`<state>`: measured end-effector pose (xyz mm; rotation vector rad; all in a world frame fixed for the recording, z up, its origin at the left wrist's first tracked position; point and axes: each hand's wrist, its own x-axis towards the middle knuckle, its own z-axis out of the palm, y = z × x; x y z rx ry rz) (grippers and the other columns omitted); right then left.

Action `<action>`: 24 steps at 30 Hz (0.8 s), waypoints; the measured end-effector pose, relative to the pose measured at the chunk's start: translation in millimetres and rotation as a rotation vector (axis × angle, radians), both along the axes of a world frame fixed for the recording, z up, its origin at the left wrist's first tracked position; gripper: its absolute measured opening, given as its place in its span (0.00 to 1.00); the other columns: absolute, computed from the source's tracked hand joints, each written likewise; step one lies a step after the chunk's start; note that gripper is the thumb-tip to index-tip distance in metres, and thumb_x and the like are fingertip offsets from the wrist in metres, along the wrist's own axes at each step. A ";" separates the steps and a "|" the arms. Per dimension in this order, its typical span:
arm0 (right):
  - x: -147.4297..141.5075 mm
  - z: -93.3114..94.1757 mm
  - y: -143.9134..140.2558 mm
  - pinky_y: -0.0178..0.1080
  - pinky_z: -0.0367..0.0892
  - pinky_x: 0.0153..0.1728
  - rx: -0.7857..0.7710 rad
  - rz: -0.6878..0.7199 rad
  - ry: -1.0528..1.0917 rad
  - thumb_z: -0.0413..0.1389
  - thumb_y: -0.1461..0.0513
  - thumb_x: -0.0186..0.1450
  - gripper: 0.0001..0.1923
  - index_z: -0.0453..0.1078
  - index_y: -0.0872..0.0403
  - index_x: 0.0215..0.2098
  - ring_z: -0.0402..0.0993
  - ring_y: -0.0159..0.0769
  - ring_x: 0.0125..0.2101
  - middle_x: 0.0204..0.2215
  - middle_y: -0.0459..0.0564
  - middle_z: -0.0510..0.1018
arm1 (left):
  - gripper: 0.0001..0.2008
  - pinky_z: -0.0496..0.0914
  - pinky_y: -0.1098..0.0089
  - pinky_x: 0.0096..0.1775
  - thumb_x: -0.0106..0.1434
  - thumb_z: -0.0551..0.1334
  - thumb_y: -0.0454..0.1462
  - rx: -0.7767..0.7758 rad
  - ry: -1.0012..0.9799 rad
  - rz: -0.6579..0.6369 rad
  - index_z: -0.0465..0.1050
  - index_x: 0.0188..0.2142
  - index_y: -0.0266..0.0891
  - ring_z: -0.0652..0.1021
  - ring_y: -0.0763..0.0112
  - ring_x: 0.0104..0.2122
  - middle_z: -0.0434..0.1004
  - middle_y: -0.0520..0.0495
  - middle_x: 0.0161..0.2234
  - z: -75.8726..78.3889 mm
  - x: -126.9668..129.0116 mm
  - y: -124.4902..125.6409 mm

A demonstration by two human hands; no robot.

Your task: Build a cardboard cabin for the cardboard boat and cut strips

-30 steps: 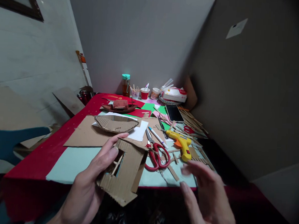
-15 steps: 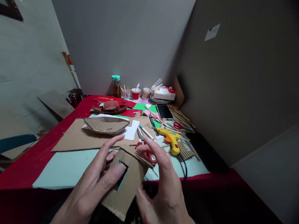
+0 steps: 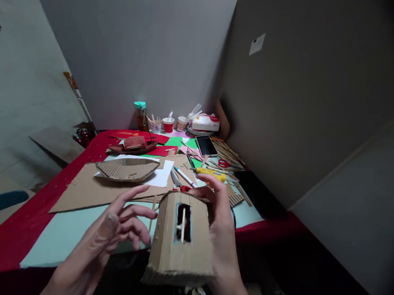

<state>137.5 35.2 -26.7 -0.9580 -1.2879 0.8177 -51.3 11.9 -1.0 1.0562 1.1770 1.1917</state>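
My right hand (image 3: 222, 229) grips a folded cardboard piece (image 3: 167, 248) from its right side, holding it above the front edge of the table. A rectangular window is cut in the face of the cardboard, with bluish edges and a thin pale stick (image 3: 183, 224) standing upright across the opening. To the left, my left hand (image 3: 111, 233) is apart from the piece, fingers spread and holding nothing. Beyond both hands lies a cardboard boat hull (image 3: 128, 170) on white paper and a flat cardboard sheet (image 3: 77, 191). Part of my right fingers is hidden behind the piece.
Red-handled scissors (image 3: 178, 182), a marker (image 3: 186, 177) and a yellow glue gun (image 3: 212, 173) lie past my right hand. Behind are a reddish model boat (image 3: 133, 144), a phone (image 3: 206, 146), paper cups (image 3: 168, 125), a bottle (image 3: 141, 116) and cardboard strips (image 3: 230, 151).
My left hand has let go of the cardboard piece and moved left. The piece has turned more upright in my right hand, and a stick now shows in its window. The view has shifted right.
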 end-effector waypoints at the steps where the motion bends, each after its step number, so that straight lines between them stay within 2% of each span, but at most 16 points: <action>1: 1.5 1.8 0.9 0.37 0.71 0.34 -0.085 0.061 0.070 0.59 0.65 0.61 0.28 0.61 0.45 0.57 0.77 0.37 0.34 0.39 0.46 0.75 | 0.31 0.76 0.69 0.34 0.58 0.64 0.60 0.005 0.040 0.022 0.76 0.55 0.47 0.82 0.61 0.33 0.85 0.45 0.39 -0.9 -2.4 -0.1; 3: 3.0 5.4 2.0 0.37 0.71 0.33 -0.184 0.137 0.150 0.59 0.65 0.60 0.26 0.62 0.45 0.55 0.77 0.37 0.33 0.38 0.45 0.74 | 0.26 0.74 0.73 0.38 0.58 0.67 0.57 -0.011 0.095 0.092 0.78 0.51 0.47 0.81 0.64 0.38 0.85 0.47 0.41 -3.4 -4.0 -1.4; 6: 2.7 9.7 2.6 0.39 0.73 0.37 -0.232 0.188 0.173 0.61 0.64 0.58 0.26 0.61 0.46 0.53 0.78 0.39 0.36 0.37 0.45 0.73 | 0.21 0.72 0.78 0.42 0.58 0.69 0.54 -0.026 0.111 0.143 0.79 0.48 0.51 0.79 0.66 0.45 0.84 0.52 0.45 -8.4 0.7 -6.3; 10: 3.8 10.9 6.1 0.40 0.74 0.34 -0.323 0.247 0.197 0.63 0.60 0.58 0.24 0.59 0.46 0.49 0.79 0.40 0.34 0.36 0.45 0.74 | 0.16 0.71 0.78 0.51 0.63 0.67 0.51 0.117 0.170 0.063 0.75 0.51 0.59 0.77 0.66 0.54 0.80 0.56 0.54 -16.3 7.2 -12.7; 13: 6.1 9.2 8.9 0.42 0.74 0.36 -0.378 0.315 0.170 0.65 0.57 0.56 0.25 0.60 0.47 0.48 0.80 0.41 0.33 0.35 0.46 0.76 | 0.25 0.67 0.73 0.60 0.64 0.68 0.47 0.245 0.219 -0.045 0.67 0.59 0.68 0.69 0.63 0.64 0.67 0.62 0.66 -18.4 6.1 -14.6; 16: 7.3 6.7 9.1 0.43 0.73 0.42 -0.372 0.367 0.111 0.66 0.59 0.57 0.28 0.61 0.47 0.53 0.80 0.42 0.37 0.37 0.46 0.77 | 0.35 0.65 0.62 0.64 0.63 0.69 0.43 0.320 0.392 -0.189 0.58 0.64 0.72 0.62 0.56 0.69 0.53 0.63 0.73 -14.7 2.2 -12.4; 19: 8.5 3.5 9.9 0.44 0.71 0.44 -0.339 0.396 0.032 0.66 0.59 0.59 0.29 0.62 0.47 0.56 0.79 0.43 0.40 0.38 0.46 0.77 | 0.37 0.61 0.55 0.66 0.63 0.69 0.40 0.436 0.610 -0.272 0.57 0.64 0.74 0.60 0.54 0.70 0.53 0.62 0.73 -9.6 -2.6 -7.0; 24: 12.9 -1.7 13.0 0.47 0.69 0.51 -0.306 0.414 -0.087 0.68 0.59 0.57 0.36 0.62 0.47 0.60 0.76 0.47 0.47 0.47 0.51 0.77 | 0.33 0.61 0.59 0.66 0.66 0.63 0.32 0.526 0.748 -0.399 0.59 0.62 0.70 0.61 0.60 0.70 0.59 0.60 0.70 -11.1 -10.9 -2.5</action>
